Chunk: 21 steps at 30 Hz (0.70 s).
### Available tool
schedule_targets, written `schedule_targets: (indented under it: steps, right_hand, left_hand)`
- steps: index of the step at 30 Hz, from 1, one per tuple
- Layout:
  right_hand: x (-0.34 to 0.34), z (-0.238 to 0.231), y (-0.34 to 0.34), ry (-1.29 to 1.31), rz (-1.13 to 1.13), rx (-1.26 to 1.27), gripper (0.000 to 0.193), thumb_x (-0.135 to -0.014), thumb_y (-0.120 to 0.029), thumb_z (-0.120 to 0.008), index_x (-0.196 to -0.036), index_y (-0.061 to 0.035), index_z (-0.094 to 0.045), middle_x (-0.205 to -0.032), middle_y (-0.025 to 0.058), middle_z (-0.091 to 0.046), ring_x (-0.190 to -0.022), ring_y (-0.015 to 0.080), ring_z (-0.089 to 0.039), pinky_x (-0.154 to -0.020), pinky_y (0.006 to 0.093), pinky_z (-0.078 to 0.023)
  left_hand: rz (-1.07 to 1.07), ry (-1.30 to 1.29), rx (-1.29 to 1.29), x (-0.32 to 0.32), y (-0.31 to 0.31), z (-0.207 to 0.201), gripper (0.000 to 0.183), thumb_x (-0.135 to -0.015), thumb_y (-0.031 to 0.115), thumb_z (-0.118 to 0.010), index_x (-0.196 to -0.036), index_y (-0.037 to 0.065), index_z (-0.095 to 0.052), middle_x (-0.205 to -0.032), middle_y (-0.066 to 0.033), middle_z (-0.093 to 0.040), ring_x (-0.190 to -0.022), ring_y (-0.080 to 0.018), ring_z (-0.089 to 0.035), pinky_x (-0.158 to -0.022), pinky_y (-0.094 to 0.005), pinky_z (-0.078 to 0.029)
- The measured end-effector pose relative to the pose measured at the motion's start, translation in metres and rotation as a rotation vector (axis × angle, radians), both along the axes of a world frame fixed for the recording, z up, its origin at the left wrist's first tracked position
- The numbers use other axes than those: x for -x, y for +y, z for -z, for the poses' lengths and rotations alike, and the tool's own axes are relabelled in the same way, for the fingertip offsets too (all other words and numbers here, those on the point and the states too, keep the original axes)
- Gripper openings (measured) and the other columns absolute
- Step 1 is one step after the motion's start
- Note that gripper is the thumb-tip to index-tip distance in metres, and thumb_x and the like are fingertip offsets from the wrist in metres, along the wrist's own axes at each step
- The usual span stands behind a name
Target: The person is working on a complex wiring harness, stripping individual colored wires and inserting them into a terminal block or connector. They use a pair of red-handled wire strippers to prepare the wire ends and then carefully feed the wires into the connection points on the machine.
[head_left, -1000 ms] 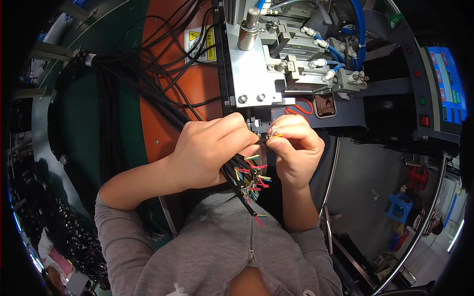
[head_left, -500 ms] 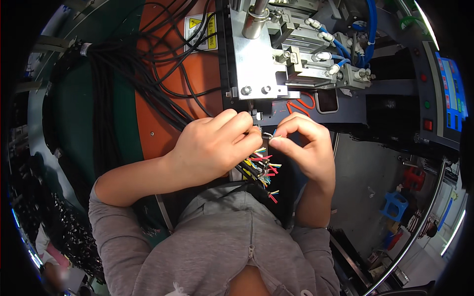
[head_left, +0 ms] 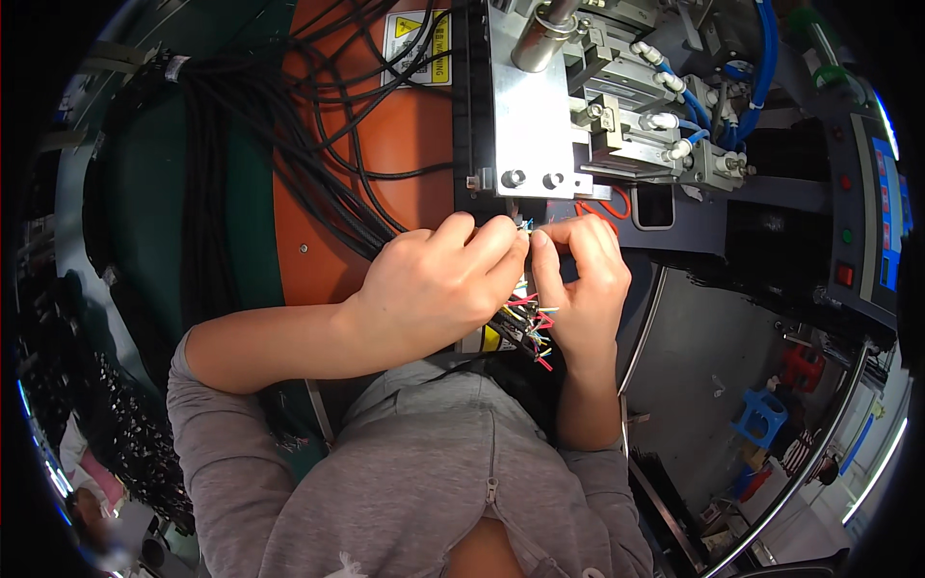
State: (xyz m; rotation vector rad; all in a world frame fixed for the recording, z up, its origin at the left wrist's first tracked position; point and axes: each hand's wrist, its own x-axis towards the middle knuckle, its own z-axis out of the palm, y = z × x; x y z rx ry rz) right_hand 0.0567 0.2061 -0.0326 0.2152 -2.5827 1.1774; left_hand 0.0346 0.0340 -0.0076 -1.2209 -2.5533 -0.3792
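In front of the machine's pale metal plate (head_left: 536, 120), my left hand (head_left: 438, 275) is closed, its fingertips pinching the end of a black cable. My right hand (head_left: 586, 279) meets it there, thumb and forefinger pinched on thin coloured wires (head_left: 527, 227) at that end; the fingers hide most of them. Below the hands hangs a bunch of stripped cable ends (head_left: 525, 323), with red, yellow, white and blue wires fanned out. The black cables (head_left: 323, 193) run from the upper left over the orange table toward my left hand.
Metal cylinders (head_left: 626, 135) with blue air hoses (head_left: 766, 67) fill the upper right. Red-handled scissors (head_left: 617, 204) and a dark-screened phone (head_left: 654, 207) lie beside the plate. A control panel (head_left: 882, 217) stands at far right; a blue stool (head_left: 761, 417) is on the floor.
My right hand has moved up and closer to my left fingertips, and turned more upright. The machine and table sit a little further right and lower in view.
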Motion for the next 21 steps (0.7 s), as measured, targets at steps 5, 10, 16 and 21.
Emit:
schedule_targets:
  steps: [5,10,16,21]
  right_hand:
    - [0.002,0.008,-0.002,0.032,0.029,0.099,0.005,-0.077,-0.001,-0.065,-0.077,-0.0020,-0.060,-0.073,0.0087,-0.057,-0.068,0.0250,-0.054,-0.063,0.0341,-0.043]
    - [0.003,0.016,-0.004,-0.142,0.080,0.349,0.004,-0.081,-0.001,-0.062,-0.078,0.0000,-0.059,-0.072,0.0065,-0.058,-0.065,0.0158,-0.054,-0.061,0.0288,-0.043]
    - [0.003,0.032,0.005,-0.478,0.048,0.898,0.006,-0.085,-0.004,-0.060,-0.084,0.0025,-0.060,-0.075,0.0017,-0.061,-0.070,0.0064,-0.055,-0.062,0.0239,-0.044]
    - [0.008,0.014,-0.001,-0.120,0.023,0.386,0.008,-0.079,-0.001,-0.066,-0.086,0.0023,-0.065,-0.080,0.0086,-0.066,-0.073,0.0150,-0.062,-0.067,0.0269,-0.048]
  left_hand:
    - [-0.017,0.004,-0.011,0.002,0.002,-0.002,0.031,-0.070,0.010,-0.063,-0.100,0.008,-0.069,-0.074,0.0008,-0.045,-0.058,-0.0095,-0.045,-0.044,-0.0207,-0.036]
    - [-0.003,0.024,-0.053,0.005,0.003,0.002,0.029,-0.070,0.008,-0.064,-0.098,0.007,-0.070,-0.068,0.0008,-0.043,-0.055,-0.0094,-0.046,-0.044,-0.0219,-0.037]
    - [0.039,0.023,-0.136,0.012,-0.001,0.006,0.027,-0.069,0.008,-0.065,-0.095,0.007,-0.069,-0.070,0.0002,-0.052,-0.056,-0.0104,-0.050,-0.045,-0.0240,-0.039]
    - [0.049,-0.032,-0.139,0.016,-0.004,0.003,0.025,-0.069,0.010,-0.065,-0.093,0.007,-0.069,-0.077,0.0001,-0.058,-0.059,-0.0118,-0.055,-0.048,-0.0252,-0.042]
